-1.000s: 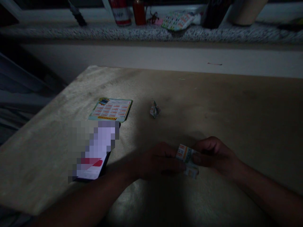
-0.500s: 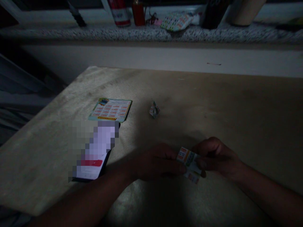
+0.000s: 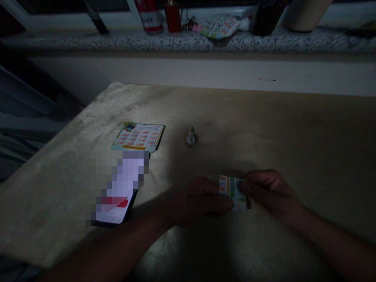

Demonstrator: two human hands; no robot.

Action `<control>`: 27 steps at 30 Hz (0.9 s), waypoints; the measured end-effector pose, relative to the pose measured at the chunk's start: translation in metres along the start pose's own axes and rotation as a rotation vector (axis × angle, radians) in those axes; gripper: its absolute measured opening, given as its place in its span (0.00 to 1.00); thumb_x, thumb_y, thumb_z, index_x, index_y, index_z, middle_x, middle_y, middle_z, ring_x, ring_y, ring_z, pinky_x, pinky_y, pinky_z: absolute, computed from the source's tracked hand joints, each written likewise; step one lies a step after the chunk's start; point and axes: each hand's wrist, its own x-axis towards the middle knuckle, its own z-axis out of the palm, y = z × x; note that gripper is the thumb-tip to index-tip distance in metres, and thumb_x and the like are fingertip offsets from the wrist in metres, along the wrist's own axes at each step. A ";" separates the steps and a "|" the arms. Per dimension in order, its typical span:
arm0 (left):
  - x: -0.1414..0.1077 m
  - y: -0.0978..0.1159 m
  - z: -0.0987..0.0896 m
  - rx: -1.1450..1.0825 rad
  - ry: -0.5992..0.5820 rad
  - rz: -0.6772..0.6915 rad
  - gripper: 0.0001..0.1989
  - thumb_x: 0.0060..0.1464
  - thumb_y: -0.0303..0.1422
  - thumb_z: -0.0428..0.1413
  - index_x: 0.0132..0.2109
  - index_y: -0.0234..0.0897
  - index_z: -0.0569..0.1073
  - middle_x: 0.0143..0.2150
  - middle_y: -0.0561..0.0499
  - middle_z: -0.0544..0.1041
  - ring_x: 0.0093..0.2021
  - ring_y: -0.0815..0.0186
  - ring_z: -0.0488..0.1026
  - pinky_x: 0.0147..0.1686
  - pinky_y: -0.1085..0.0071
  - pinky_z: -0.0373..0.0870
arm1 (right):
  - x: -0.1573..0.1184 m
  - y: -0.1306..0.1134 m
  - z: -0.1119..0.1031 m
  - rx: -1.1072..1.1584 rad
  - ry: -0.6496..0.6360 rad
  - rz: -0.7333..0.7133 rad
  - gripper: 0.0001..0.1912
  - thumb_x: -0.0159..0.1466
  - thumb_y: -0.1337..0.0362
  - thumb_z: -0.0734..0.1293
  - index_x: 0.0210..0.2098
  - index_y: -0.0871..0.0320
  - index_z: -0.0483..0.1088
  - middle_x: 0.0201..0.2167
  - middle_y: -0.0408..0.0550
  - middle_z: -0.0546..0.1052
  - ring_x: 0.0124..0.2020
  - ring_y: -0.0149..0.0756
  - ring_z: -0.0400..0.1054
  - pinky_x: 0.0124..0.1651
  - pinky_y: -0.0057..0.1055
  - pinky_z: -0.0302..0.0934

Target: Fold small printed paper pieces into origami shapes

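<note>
Between my two hands is a small folded piece of printed paper (image 3: 235, 187), white with orange and green print. My left hand (image 3: 202, 201) pinches its left side, thumb on top. On the right side, my right hand (image 3: 266, 190) grips it between thumb and fingers. Farther back on the table lies a small folded paper piece (image 3: 192, 137), standing up in points. A flat stack of printed calendar cards (image 3: 139, 137) rests at the left, and a phone (image 3: 120, 188) with a lit screen lies just in front of it.
The pale table (image 3: 235, 113) meets a white wall. Above, a speckled stone sill (image 3: 117, 42) holds a red can (image 3: 149, 17), a red bottle (image 3: 173, 17), a crumpled printed packet (image 3: 220, 27), a dark bottle (image 3: 268, 17) and a beige container (image 3: 310, 15).
The held paper has turned and now sits straighter, with its lower flap closer in. My right thumb has shifted up along it. My left hand has barely moved.
</note>
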 end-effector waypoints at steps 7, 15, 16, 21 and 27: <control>-0.001 0.001 0.003 -0.036 -0.042 0.039 0.20 0.56 0.45 0.60 0.40 0.28 0.78 0.25 0.55 0.62 0.24 0.73 0.56 0.25 0.75 0.52 | 0.000 0.001 0.001 0.095 -0.042 0.041 0.14 0.63 0.59 0.74 0.25 0.61 0.77 0.17 0.43 0.74 0.19 0.27 0.67 0.24 0.24 0.63; -0.003 0.000 0.003 -0.048 -0.071 0.018 0.24 0.57 0.47 0.60 0.49 0.30 0.80 0.25 0.55 0.63 0.24 0.74 0.57 0.24 0.76 0.54 | 0.000 0.003 0.000 0.080 -0.070 0.051 0.16 0.64 0.59 0.73 0.24 0.62 0.76 0.17 0.43 0.74 0.19 0.25 0.66 0.24 0.22 0.61; -0.003 0.000 0.002 -0.033 -0.077 0.023 0.24 0.57 0.48 0.60 0.49 0.30 0.80 0.25 0.55 0.64 0.24 0.73 0.57 0.24 0.76 0.55 | 0.000 0.003 0.000 0.081 -0.071 0.053 0.16 0.64 0.58 0.73 0.24 0.62 0.76 0.17 0.43 0.74 0.19 0.25 0.66 0.24 0.22 0.61; 0.000 0.000 -0.002 -0.013 -0.087 0.018 0.22 0.57 0.48 0.60 0.40 0.30 0.79 0.24 0.56 0.63 0.23 0.74 0.56 0.22 0.76 0.54 | 0.000 0.006 -0.001 0.132 -0.054 0.060 0.15 0.63 0.59 0.74 0.24 0.62 0.76 0.17 0.43 0.75 0.18 0.25 0.67 0.23 0.21 0.62; 0.005 0.001 -0.004 -0.049 0.016 -0.085 0.22 0.52 0.47 0.64 0.33 0.29 0.75 0.24 0.56 0.64 0.21 0.77 0.53 0.20 0.77 0.47 | -0.001 0.003 0.000 0.235 -0.006 0.018 0.12 0.62 0.61 0.75 0.25 0.60 0.78 0.18 0.44 0.78 0.19 0.25 0.70 0.24 0.19 0.64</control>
